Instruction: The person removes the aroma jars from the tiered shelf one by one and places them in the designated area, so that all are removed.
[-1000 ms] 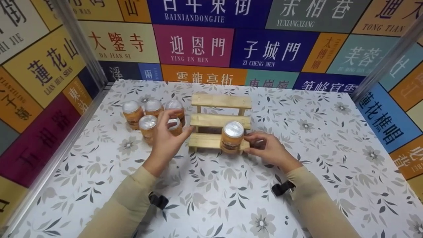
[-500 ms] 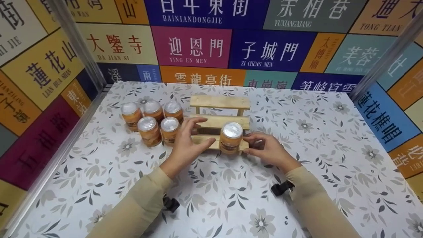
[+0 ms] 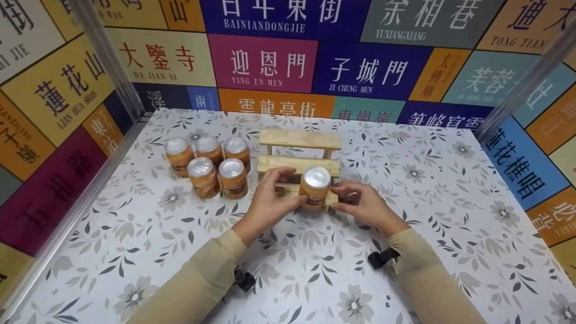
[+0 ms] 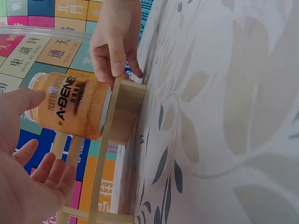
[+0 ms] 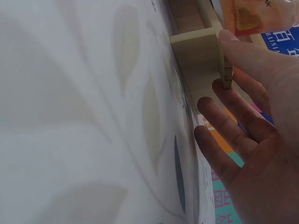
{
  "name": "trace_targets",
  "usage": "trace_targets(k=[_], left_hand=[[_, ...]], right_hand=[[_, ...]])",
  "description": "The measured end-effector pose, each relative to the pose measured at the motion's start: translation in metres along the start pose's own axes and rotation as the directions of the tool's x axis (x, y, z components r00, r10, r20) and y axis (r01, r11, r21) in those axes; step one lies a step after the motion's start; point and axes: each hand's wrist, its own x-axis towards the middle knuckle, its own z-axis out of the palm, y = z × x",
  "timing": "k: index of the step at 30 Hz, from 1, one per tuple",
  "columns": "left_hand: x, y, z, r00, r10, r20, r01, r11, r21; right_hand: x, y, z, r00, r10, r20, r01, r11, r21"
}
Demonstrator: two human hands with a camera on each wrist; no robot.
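Observation:
An orange can (image 3: pixel 314 191) with a silver lid stands upright on the lowest step, at the right end, of a small wooden three-step rack (image 3: pixel 300 138). My left hand (image 3: pixel 272 198) is at its left side, thumb tip overlapping the can's front and fingers spread apart from it. In the left wrist view the lettering on the can (image 4: pixel 70 105) shows, with the thumb (image 4: pixel 30 99) over its lid end. My right hand (image 3: pixel 366 204) holds the right end of the lowest board; in the right wrist view its thumb and a finger pinch the board's end (image 5: pixel 225 70).
Several more orange cans (image 3: pixel 205 177) stand grouped in two rows left of the rack. A white cloth (image 3: pixel 306 279) with grey leaves and flowers covers the table. Behind it rises a wall of coloured name panels (image 3: pixel 263 63).
My left hand has come from the grouped cans rightward to the can on the rack. The right hand has stayed at the board's end.

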Motion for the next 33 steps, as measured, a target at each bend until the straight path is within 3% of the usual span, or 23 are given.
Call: trace_targets(k=[7,33], left_hand=[[0.006,-0.001,0.01,1.0,-0.014,0.003,0.014,1.0,-0.015],[0.015,0.006,0.026,0.997,-0.03,0.072,0.037,0.994,-0.105]], right_hand=[[0.0,0.0,-0.002,0.998,-0.056,-0.009,0.056,0.998,-0.026],[-0.001,0.002,-0.004,0.998,-0.059,0.009,0.059,0.998,-0.016]])
